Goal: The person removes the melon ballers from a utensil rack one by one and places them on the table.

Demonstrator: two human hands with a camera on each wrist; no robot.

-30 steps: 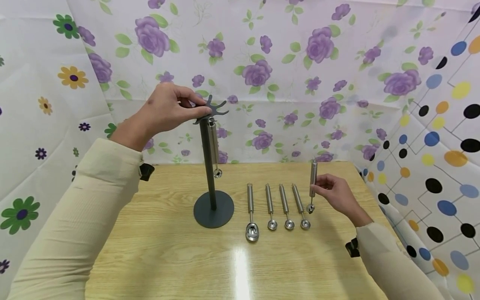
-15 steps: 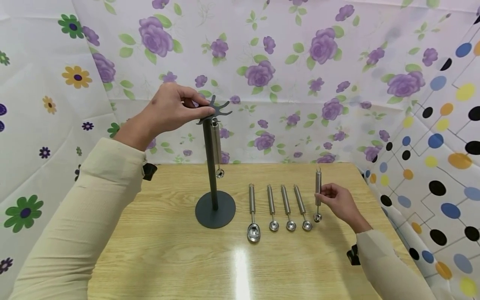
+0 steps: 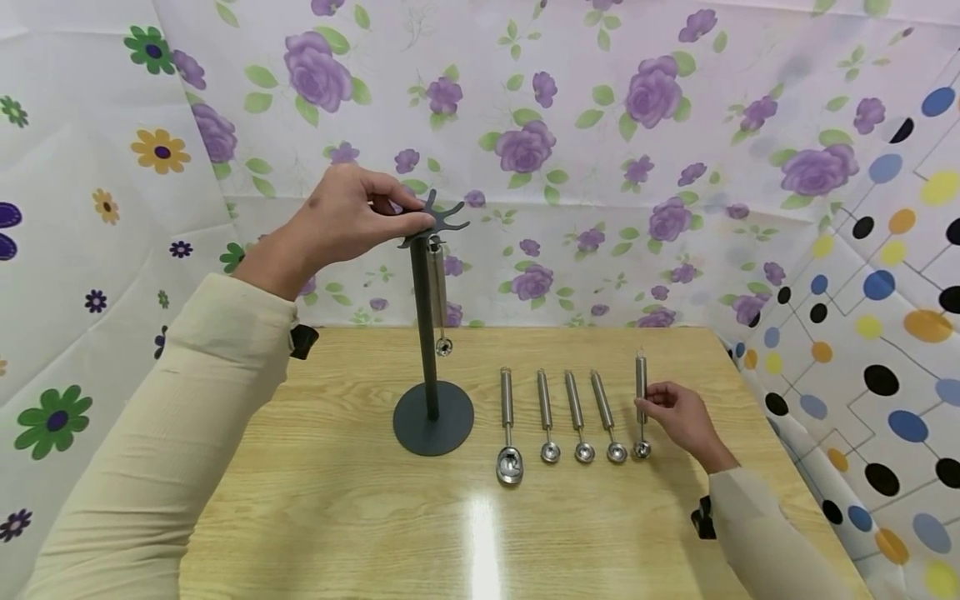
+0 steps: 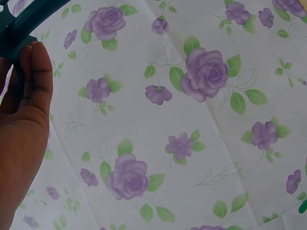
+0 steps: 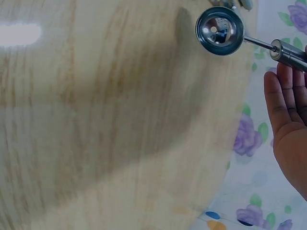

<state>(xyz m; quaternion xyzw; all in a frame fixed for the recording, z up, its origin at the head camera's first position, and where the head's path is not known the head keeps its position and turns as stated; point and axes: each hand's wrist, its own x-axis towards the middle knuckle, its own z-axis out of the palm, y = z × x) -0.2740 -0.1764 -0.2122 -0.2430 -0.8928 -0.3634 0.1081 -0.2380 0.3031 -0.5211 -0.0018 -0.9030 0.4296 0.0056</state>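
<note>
My left hand (image 3: pixel 348 212) pinches a prong at the top of a dark grey hook stand (image 3: pixel 424 333); the left wrist view shows the fingers (image 4: pixel 38 76) curled at that prong. From one of its hooks hangs a steel melon baller (image 3: pixel 439 287), scoop end down. At the right of the table, my right hand (image 3: pixel 684 421) pinches another melon baller (image 3: pixel 641 375) by its handle, tilted with the scoop low, close over the tabletop. Its round bowl with a small hole shows large in the right wrist view, where part of the handle (image 5: pixel 290 53) is cut off.
Left of the held melon baller lie an oval-headed scoop (image 3: pixel 509 467) and several round ones, a melon baller (image 3: pixel 550 452) among them, in a row with handles pointing away. The wooden table (image 3: pixel 360 525) meets flowered cloth (image 3: pixel 585 125) at the back and dotted cloth at the right.
My right hand has moved down and slightly right with the melon baller, bringing its scoop level with the row. My left hand keeps its pinch on the stand; the head view shifted slightly.
</note>
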